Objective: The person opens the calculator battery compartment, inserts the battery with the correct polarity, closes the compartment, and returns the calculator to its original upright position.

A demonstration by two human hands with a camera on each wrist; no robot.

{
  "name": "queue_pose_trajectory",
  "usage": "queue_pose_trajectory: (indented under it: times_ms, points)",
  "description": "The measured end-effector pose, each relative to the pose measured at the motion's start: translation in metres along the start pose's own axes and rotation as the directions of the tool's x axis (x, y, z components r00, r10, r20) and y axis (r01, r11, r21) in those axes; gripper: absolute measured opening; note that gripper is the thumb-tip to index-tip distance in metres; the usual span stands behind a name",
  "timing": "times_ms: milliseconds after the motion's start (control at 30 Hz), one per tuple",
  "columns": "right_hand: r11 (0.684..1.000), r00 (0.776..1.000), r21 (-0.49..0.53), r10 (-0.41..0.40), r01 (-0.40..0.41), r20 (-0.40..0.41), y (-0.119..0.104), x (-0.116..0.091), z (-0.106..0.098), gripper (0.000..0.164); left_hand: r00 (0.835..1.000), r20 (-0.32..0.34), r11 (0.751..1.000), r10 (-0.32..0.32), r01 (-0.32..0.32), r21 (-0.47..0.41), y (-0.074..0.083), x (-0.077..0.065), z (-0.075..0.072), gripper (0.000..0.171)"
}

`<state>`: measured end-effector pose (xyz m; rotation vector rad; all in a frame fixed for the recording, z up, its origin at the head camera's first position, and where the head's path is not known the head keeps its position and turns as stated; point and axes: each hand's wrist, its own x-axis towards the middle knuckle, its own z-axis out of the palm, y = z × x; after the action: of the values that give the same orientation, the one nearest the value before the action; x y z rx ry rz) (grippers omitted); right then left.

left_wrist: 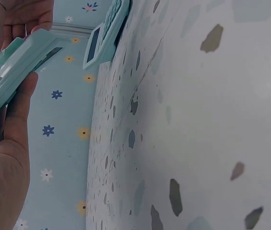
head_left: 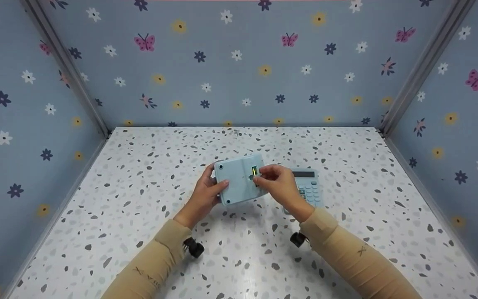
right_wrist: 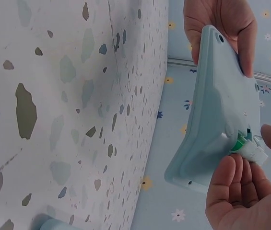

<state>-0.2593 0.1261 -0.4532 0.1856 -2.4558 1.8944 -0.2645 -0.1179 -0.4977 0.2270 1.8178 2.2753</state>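
A light blue calculator (head_left: 235,185) is held above the table with its back turned up. My left hand (head_left: 203,194) grips its left side, thumb on the back and fingers underneath. Near the calculator's right side, my right hand (head_left: 284,186) pinches a small pale battery cover (right_wrist: 254,151) between thumb and fingers, tilted at the compartment opening. A green battery (right_wrist: 239,143) shows inside that opening. Partly hidden behind my right hand, a second light blue calculator (head_left: 313,189) lies face up on the table.
The white speckled table (head_left: 139,232) spreads around both hands. Blue flowered panels (head_left: 239,62) stand at the back and on both sides, with grey metal posts (head_left: 67,62) at the corners. A black wrist device (head_left: 195,248) sits at each sleeve.
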Motion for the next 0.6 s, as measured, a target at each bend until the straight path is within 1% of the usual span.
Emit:
queue_pose_trajectory:
  times_ms: [233,367,600]
  points:
    - [1.000,1.000,0.021,-0.019,0.019,-0.011,0.0013,0.0013,0.0018,0.020,1.000,0.009,1.000,-0.005,0.005,-0.005,0.0017,-0.0013,0.0011,0.068]
    - [1.000,1.000,0.013,-0.011,0.011,-0.015,0.0021,0.0029,0.0025,0.020,1.000,0.005,1.000,-0.013,0.013,-0.006,0.0023,-0.0009,0.0012,0.067]
    - [1.000,1.000,0.002,0.009,-0.009,-0.022,0.0034,0.0043,0.0037,0.021,1.000,0.008,1.000,-0.004,0.004,-0.005,0.0031,-0.0006,0.0022,0.068]
